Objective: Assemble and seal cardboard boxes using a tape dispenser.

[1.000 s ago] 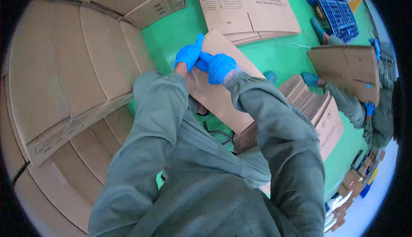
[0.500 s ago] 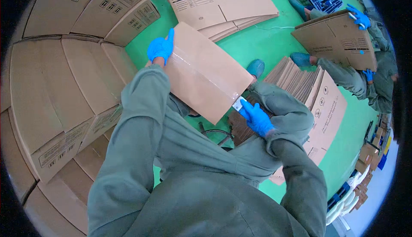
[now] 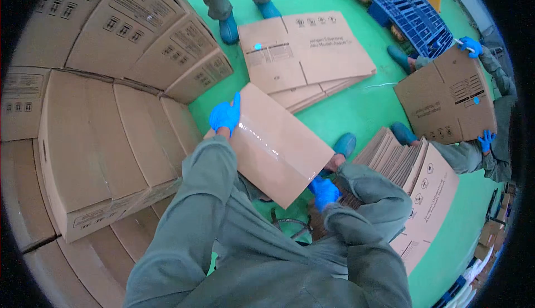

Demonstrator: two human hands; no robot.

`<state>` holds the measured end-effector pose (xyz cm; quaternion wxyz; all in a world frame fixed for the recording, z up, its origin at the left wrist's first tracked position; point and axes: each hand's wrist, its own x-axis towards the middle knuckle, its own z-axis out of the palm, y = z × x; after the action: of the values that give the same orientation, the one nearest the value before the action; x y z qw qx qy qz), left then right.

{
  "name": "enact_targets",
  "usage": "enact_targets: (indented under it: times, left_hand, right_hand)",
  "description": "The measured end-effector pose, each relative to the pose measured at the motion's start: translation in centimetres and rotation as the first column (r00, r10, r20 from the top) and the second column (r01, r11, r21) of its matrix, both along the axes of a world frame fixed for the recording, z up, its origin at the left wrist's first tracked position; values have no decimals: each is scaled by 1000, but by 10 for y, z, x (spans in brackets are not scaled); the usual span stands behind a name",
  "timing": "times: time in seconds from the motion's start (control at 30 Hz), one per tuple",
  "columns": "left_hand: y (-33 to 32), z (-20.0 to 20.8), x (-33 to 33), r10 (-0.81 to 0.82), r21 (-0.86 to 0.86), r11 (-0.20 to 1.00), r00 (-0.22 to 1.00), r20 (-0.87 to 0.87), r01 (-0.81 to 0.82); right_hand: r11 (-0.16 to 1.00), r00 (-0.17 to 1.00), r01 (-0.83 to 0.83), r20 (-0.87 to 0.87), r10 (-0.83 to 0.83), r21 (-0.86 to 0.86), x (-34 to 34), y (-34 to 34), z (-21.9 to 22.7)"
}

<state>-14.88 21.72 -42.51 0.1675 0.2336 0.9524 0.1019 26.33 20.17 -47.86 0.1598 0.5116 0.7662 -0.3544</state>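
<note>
Diagonally set: one carton (image 3: pixel 278 135) between the left hand (image 3: pixel 225 117) and the right hand (image 3: pixel 325 192)

Nearest the body, the right hand, gloved in blue, sits at the carton's lower-right short edge. Its fingers are partly hidden; whether they close on a tool or merely press the cardboard cannot be told. Opposite, the left hand, likewise gloved, clasps the upper-left short edge, one digit laid straight along it. From this left grip the carton extends toward the right hand, its visible face turned up and tilted, its long axis slanting down from left to right. A clear tape strip (image 3: pixel 273 152) follows that axis along the middle of the face; its lower end lies just beside the right hand, which is therefore the nearer of the two to it.

Beyond the right hand, outward, leans a row of folded cartons (image 3: pixel 401 160). Outward from the left hand rise the stacked cartons (image 3: pixel 95 141). Past the carton's far corner, flat cartons (image 3: pixel 309 51) lie piled on the green floor (image 3: pixel 362 113). Farther out on the right-hand side, a co-worker (image 3: pixel 496 74) holds a brown box (image 3: pixel 446 99) in both gloved hands; beyond stands a blue pallet (image 3: pixel 401 7).
</note>
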Motion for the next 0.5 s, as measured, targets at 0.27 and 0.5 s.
enact_targets:
  times: [0.27, 0.5]
  left_hand:
    - [-13, 6, 3, -13, 73, 997, 1000, -6, 13]
    - [-29, 59, 56, -256, 136, 965, 920, 297, 224]
  right_hand:
    - [713, 761, 574, -59, -646, -402, 44, 19, 58]
    - [244, -197, -25, -235, -952, -969, -3, -33, 62]
